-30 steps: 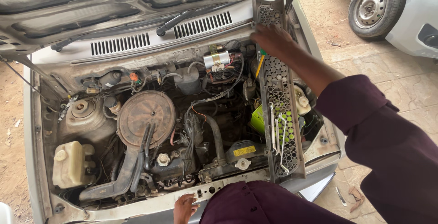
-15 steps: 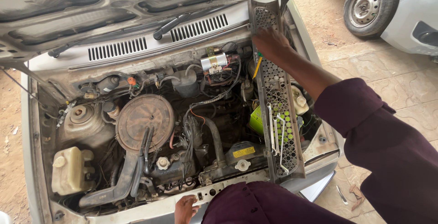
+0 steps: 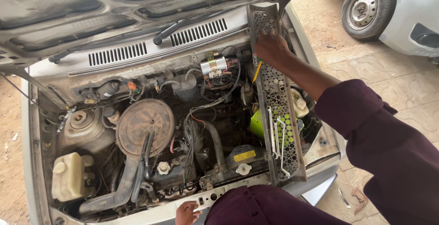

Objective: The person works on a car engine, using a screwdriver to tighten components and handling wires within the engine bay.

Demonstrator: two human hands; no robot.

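Closest to the camera, the left hand [image 3: 186, 213] rests on the front edge of the car [image 3: 238, 192], fingers curled over the metal lip. It has not moved from that spot in the last second. Whether it squeezes anything, I cannot tell.

A little further in sits the engine. There is a round rusty air filter cover [image 3: 145, 126], a white plastic tank [image 3: 68, 176] in the left corner, and a yellow-green box [image 3: 257, 123] low on the right side.

Over the right side of the engine lies a long grey grille [image 3: 279, 101] full of small holes. It reaches from the front of the car up toward the windshield. A few silver wrenches [image 3: 278, 138] lie on its near half.

Further back, the right hand [image 3: 270, 48] presses on the far part of the grille. A yellow pencil-like stick [image 3: 257, 70] pokes out from under the hand, so the hand seems to be holding it. A second ago this hand was at the very top end of the grille. Now it is a bit lower down it. The grille itself looks the same as before.

Farthest away are the open hood [image 3: 114, 5] and another car's wheel [image 3: 363, 9].
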